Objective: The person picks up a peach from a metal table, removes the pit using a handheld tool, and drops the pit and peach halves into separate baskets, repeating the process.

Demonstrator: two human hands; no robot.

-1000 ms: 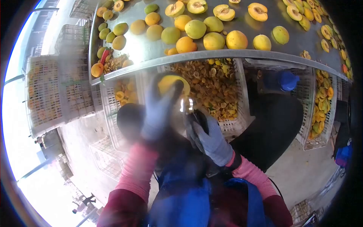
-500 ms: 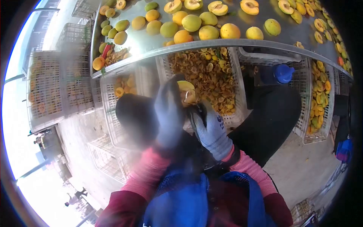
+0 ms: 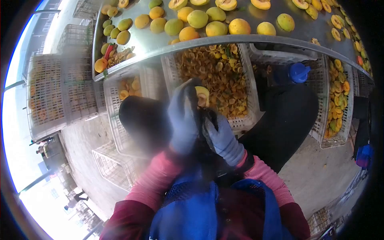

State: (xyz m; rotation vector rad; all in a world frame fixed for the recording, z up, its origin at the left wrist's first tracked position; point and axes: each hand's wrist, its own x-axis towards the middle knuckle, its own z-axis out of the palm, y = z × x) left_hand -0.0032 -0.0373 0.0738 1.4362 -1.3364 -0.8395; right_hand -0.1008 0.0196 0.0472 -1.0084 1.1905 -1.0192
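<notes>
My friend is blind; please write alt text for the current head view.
A gloved left hand holds a cut fruit; the gloved right hand grips something dark. Beyond are a crate of scraps and a metal table of fruit.

Tabletop (image 3: 140,43) glare, bowed edges (left side washed-out).

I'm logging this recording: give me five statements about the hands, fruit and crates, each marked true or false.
1. The grey-blue-gloved left hand holds a yellow-rimmed cut fruit. True.
2. The right hand is bare. False: it is gloved and grips a dark object.
3. The shiny metal table bears only whole fruit. False: cut halves lie there too.
4. The white plastic crate between the knees is filled with brown-orange scraps. True.
5. The hands are far apart. False: they are close together.
</notes>
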